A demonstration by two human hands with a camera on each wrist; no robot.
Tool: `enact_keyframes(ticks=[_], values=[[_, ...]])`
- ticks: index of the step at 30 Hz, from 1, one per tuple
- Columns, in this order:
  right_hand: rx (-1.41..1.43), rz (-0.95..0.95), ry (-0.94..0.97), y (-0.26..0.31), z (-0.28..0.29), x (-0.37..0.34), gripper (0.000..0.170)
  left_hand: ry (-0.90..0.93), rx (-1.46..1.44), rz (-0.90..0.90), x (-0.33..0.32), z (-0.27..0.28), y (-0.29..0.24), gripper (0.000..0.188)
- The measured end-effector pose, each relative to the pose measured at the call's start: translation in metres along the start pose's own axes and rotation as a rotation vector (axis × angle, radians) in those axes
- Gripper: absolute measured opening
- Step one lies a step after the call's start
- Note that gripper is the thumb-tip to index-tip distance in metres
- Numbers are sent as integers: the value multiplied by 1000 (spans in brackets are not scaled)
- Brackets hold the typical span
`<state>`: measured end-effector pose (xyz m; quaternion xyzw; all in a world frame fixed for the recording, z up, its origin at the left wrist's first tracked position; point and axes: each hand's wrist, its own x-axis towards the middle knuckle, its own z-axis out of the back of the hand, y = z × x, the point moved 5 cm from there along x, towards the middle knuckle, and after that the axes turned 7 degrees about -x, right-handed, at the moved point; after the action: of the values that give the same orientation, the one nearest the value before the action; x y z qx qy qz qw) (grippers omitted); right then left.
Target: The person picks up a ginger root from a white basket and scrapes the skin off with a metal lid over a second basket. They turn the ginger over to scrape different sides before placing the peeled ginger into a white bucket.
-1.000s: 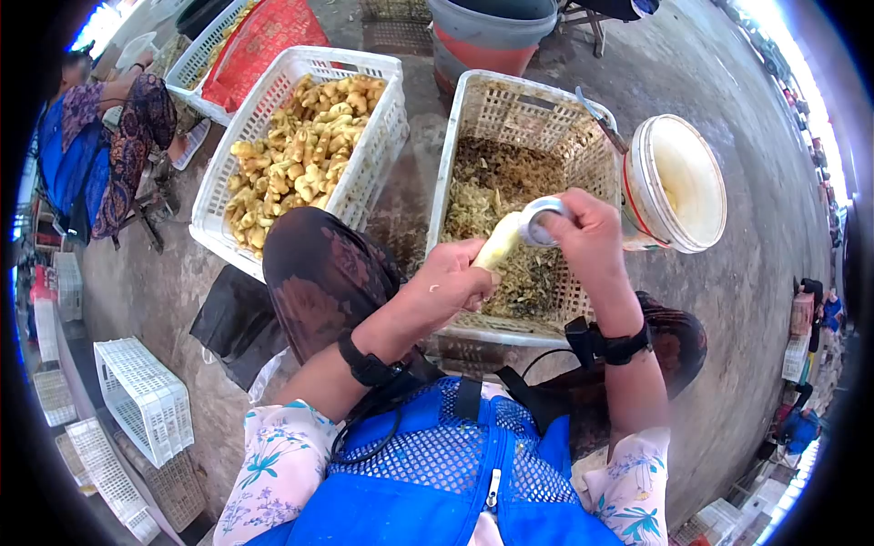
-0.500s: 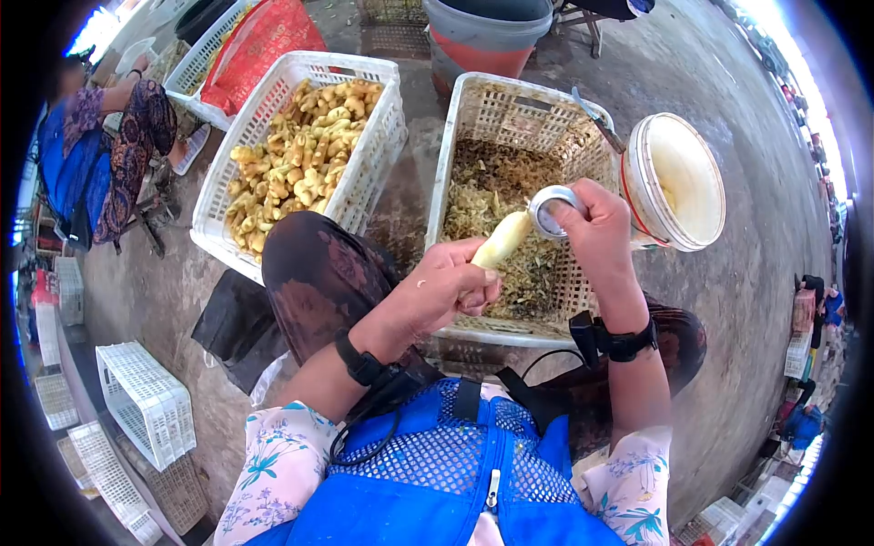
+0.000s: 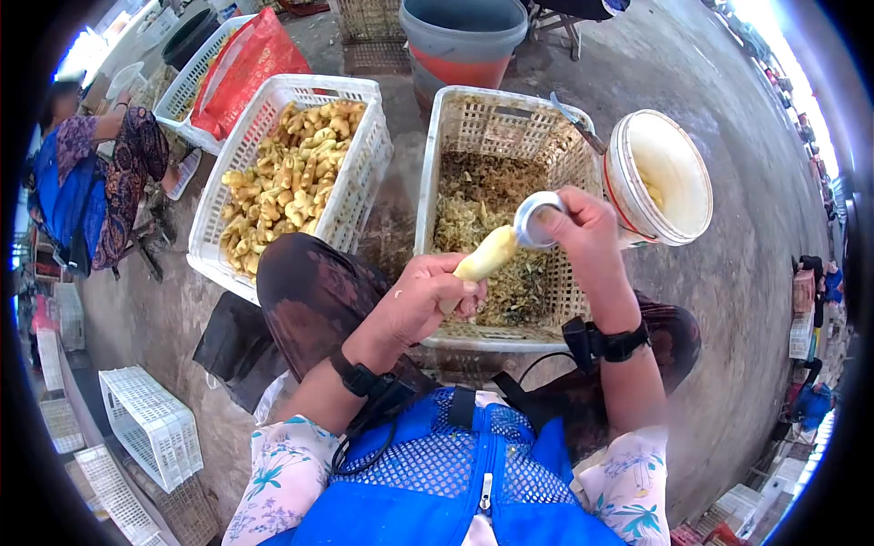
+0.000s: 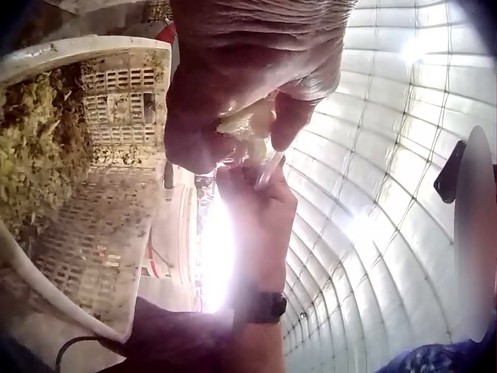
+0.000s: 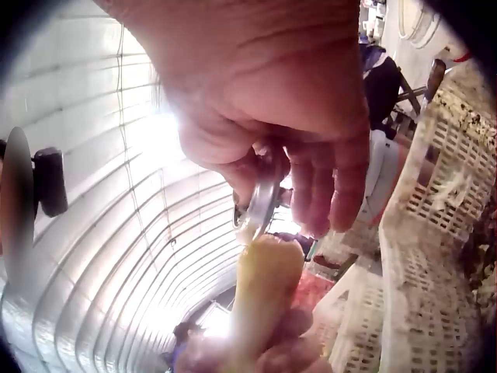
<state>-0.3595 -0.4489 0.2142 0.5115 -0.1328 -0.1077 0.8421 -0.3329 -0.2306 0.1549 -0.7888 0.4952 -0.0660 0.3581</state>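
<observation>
In the head view my left hand (image 3: 421,298) grips a pale yellow, peeled-looking piece of ginger (image 3: 490,253), its upper end sticking out past the thumb. My right hand (image 3: 594,238) pinches a round silver metal ring (image 3: 525,207), like a jar lid, between thumb and fingers. The ring's edge is right at the ginger's tip. Seen from the right wrist, the ring (image 5: 268,203) stands on edge just above the ginger (image 5: 268,280). Under both hands is a white crate (image 3: 426,205) with scraps and peelings (image 3: 492,196) in it.
A white crate (image 3: 381,150) heaped with knobbly ginger (image 3: 296,187) stands left. On the right a white bucket (image 3: 622,182) holds some pale pieces. A knife (image 3: 578,123) lies at the scrap crate's rim. A grey-red bucket (image 3: 460,68) stands behind; another person (image 3: 73,196) sits far left.
The head view has tilted, so the crates sit lower in it. The ring drew off the ginger's tip, then came back against it. Both hands keep their holds.
</observation>
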Motion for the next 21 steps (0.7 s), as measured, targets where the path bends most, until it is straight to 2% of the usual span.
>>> enact_keyframes(ticks=[1, 4, 10, 13, 16, 19, 20, 21], values=[[6, -8, 20, 4, -5, -3, 19, 5, -10, -4, 0, 1, 1, 26], [-27, -24, 61, 20, -13, -9, 16, -33, 213, -8, 0, 2, 0, 34], [-29, -5, 87, 22, -22, -12, 13, -139, 335, -9, -2, -16, -10, 47], [71, -57, 147, 17, -25, -12, 12, -164, 376, -31, -1, -12, -9, 45], [-78, 81, 121, 31, -34, -18, 12, -135, 411, 8, 5, -3, 1, 44], [-291, 166, 89, 23, -36, -19, 13, -153, 487, 37, 0, -4, 3, 44], [-326, 140, 129, 20, -32, -16, 14, -145, 458, 32, -2, -4, 2, 44], [-171, 15, 100, 12, -27, -12, 14, -135, 429, 27, -4, -4, 0, 44]])
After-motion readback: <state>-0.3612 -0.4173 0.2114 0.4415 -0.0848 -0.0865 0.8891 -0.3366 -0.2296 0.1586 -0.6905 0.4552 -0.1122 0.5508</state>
